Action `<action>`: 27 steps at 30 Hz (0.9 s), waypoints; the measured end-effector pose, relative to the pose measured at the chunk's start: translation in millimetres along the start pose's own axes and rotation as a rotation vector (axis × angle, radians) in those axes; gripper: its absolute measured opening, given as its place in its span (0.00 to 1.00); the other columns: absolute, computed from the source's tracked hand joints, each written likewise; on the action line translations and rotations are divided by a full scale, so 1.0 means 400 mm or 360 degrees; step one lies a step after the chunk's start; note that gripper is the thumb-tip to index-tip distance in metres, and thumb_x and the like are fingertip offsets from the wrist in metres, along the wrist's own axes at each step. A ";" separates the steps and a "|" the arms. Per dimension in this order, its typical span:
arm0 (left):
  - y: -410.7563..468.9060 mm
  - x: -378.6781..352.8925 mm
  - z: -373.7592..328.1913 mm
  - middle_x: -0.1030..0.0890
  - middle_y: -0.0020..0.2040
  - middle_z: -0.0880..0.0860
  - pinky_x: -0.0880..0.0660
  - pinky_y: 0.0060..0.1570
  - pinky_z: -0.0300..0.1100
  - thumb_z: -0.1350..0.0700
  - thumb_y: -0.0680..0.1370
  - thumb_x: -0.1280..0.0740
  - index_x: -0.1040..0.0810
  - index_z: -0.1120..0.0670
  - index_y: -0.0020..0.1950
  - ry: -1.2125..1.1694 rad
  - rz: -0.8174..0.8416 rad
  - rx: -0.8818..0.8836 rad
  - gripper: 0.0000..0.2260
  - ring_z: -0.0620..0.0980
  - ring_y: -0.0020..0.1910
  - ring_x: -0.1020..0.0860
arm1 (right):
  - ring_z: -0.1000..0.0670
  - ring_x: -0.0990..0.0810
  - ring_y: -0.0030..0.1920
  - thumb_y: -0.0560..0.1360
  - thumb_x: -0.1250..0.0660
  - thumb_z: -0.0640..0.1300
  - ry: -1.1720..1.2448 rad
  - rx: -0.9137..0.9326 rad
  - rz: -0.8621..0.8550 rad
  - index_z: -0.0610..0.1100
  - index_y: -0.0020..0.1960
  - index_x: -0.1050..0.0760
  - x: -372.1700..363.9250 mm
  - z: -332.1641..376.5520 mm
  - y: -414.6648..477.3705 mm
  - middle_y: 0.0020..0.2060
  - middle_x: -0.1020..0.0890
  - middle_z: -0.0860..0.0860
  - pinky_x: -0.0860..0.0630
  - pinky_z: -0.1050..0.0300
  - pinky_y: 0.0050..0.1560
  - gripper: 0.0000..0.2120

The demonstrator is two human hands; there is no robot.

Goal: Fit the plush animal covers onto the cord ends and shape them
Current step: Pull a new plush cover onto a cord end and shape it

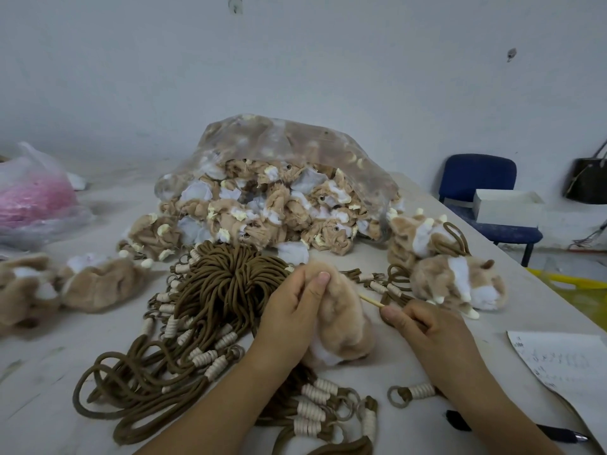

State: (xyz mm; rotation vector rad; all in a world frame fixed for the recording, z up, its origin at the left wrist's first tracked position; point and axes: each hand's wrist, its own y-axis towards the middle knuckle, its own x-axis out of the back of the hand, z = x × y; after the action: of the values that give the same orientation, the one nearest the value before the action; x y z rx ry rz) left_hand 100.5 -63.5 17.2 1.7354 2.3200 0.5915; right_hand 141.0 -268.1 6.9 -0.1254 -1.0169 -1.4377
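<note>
My left fingers [315,287] curl round the tan plush cover [341,323], holding it over the brown cords [230,284] on the surface [59,359]; my right fingers [395,315] pinch a thin wooden stick [371,300].

A toy-assembly workshop: beyond the hands [289,310] a clear plastic bag [295,136] spills plush covers [279,205], and brown cords [226,284] lie heaped to their left on a scuffed tabletop [49,372].
</note>
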 end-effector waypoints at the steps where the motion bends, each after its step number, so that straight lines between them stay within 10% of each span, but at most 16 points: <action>1: -0.003 -0.001 0.000 0.17 0.41 0.48 0.23 0.43 0.38 0.52 0.82 0.38 0.20 0.50 0.46 0.0072 0.0016 -0.0026 0.09 0.44 0.42 0.19 | 0.51 0.29 0.34 0.68 0.43 0.68 -0.0007 0.0016 0.0003 0.40 0.31 0.30 0.000 0.001 -0.002 0.27 0.27 0.47 0.41 0.61 0.35 0.29; 7: -0.002 -0.018 -0.001 0.21 0.42 0.54 0.29 0.48 0.53 0.50 0.80 0.44 0.21 0.61 0.46 0.0872 0.0020 -0.0516 0.18 0.52 0.43 0.24 | 0.52 0.29 0.33 0.69 0.42 0.67 0.0050 0.0025 -0.0031 0.42 0.31 0.30 0.003 0.009 -0.005 0.28 0.27 0.48 0.41 0.63 0.35 0.27; 15: -0.010 -0.004 -0.007 0.15 0.47 0.45 0.24 0.48 0.31 0.37 0.77 0.43 0.16 0.44 0.49 -0.0219 0.0211 0.0182 0.19 0.41 0.50 0.18 | 0.54 0.28 0.34 0.68 0.42 0.68 0.0007 0.0046 -0.0044 0.44 0.30 0.30 -0.001 0.008 -0.009 0.29 0.27 0.50 0.40 0.60 0.38 0.26; 27: 0.001 0.003 -0.010 0.24 0.42 0.49 0.29 0.46 0.38 0.50 0.81 0.39 0.23 0.55 0.45 0.0479 -0.0005 -0.0215 0.11 0.46 0.45 0.25 | 0.55 0.28 0.35 0.68 0.44 0.69 -0.0111 0.0033 -0.0016 0.46 0.30 0.31 0.000 0.006 -0.012 0.25 0.29 0.53 0.39 0.58 0.39 0.26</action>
State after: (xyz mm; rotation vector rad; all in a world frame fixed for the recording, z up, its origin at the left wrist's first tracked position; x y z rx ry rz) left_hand 99.1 -63.0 20.9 1.6798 2.4044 1.0485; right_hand 135.8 -267.7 6.1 -0.1566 -1.0909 -1.4396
